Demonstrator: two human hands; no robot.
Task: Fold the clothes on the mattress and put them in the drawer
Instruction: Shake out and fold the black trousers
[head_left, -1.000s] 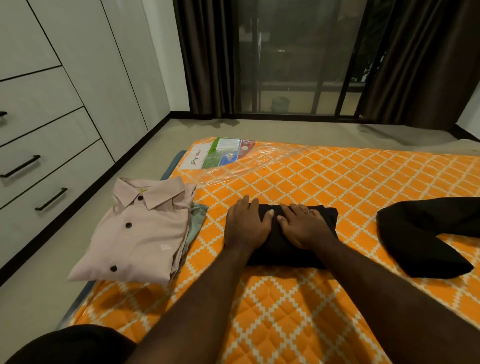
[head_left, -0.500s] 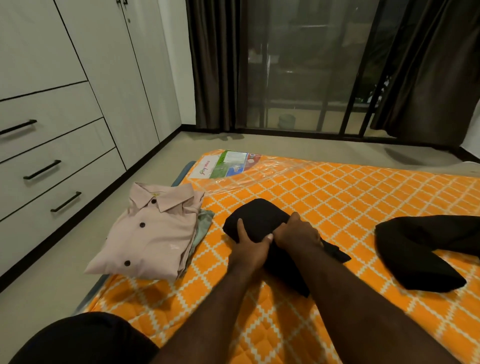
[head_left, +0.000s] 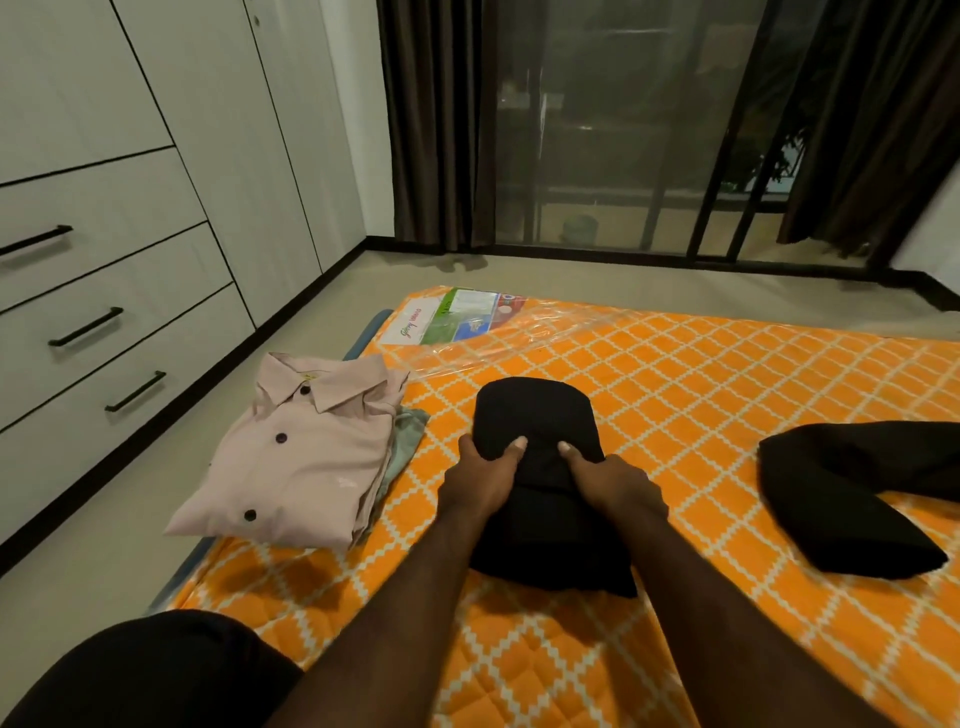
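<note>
The black garment (head_left: 535, 415) is a thick folded bundle, rounded at its far end, lying in the middle of the orange quilted mattress (head_left: 727, 395). Both hands hold it: the left hand (head_left: 480, 480) has its grip clenched round the left edge, thumb on top, and the right hand (head_left: 613, 480) grasps the right edge the same way. At the mattress's left edge a folded pink shirt (head_left: 306, 457) tops a pale green piece (head_left: 410, 431). A second black garment (head_left: 852, 493) (loose, not folded) lies well to the right. The drawers (head_left: 104, 332) are closed, so their contents are hidden.

One head-worn camera looks forward and down, close over the mattress (head_left: 727, 374). The drawers (head_left: 130, 280) fall at its left edge, the glass door (head_left: 597, 130) straight ahead.
</note>
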